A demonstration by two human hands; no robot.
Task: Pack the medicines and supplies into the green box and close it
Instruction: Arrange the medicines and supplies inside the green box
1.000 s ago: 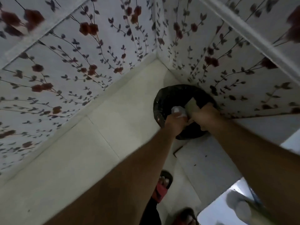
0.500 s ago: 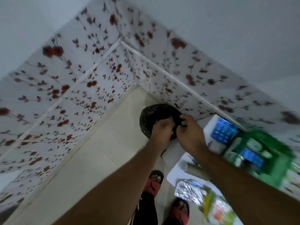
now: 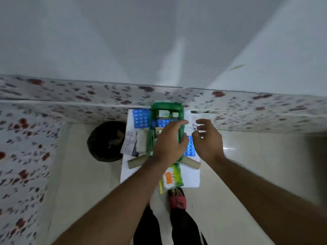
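The green box (image 3: 165, 105) stands open on a small white table (image 3: 189, 175) against the flowered wall, with blue blister packs and small white cartons inside. My left hand (image 3: 169, 142) hovers over the box's near half, fingers spread, holding nothing. My right hand (image 3: 208, 138) hangs just right of the box with curled, parted fingers, also holding nothing. Around the box lie a blue blister sheet (image 3: 141, 118), another blue blister sheet (image 3: 190, 147), a silver strip (image 3: 130, 143), two cardboard tubes (image 3: 136, 162) (image 3: 192, 163) and a green-orange packet (image 3: 172, 176). The view is motion-blurred.
A black round bin (image 3: 104, 141) stands on the pale floor left of the table. Papers (image 3: 192, 119) lie at the table's far right. My feet in red sandals (image 3: 177, 198) are below the table's near edge. The wall closes off the far side.
My view swung right from the black bin to the table. Both hands left the bin, where they held a small white thing, and now hover over and beside the green box with nothing in them.
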